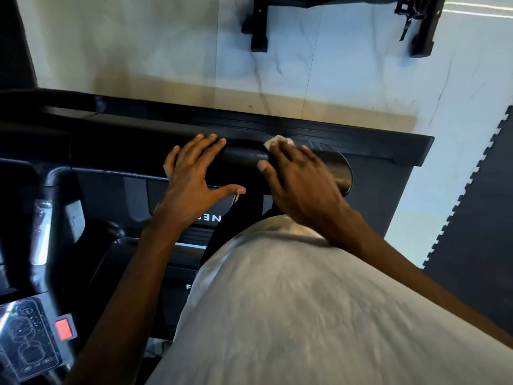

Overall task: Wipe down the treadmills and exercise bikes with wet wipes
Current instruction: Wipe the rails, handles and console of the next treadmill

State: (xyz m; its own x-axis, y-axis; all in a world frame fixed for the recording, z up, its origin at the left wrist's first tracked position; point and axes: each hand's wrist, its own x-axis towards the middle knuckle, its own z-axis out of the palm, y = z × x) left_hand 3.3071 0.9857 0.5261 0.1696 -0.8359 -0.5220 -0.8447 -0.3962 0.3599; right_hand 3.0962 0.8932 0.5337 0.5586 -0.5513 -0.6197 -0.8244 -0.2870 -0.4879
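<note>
The right hand (299, 173) lies on top of the treadmill's black handrail (245, 157), fingers fairly straight and close together, thumb out to the side, pressing a white wipe (277, 140) against the rail; only a crumpled edge of the wipe shows past the fingertips. The left hand (191, 173) rests just beside it on the same rail, fingers spread flat, holding nothing, and seems to be steadying the person.

The step in hand looks like wiping this handrail, 1 part of 1 treadmill, so the task as a whole is likely far from done. The next move probably calls for sliding the wipe along the rail with steady pressure. The left hand sits in that path and would need to lift or shift.

Beyond the rail runs the deck's side strip (347, 134), then pale floor tiles (277, 65) and a dark foam mat (472, 218). The console (25, 340) with its red key (65, 329) sits at lower left, unwiped as far as can be judged. Another machine's feet (258, 29) stand across the floor.
</note>
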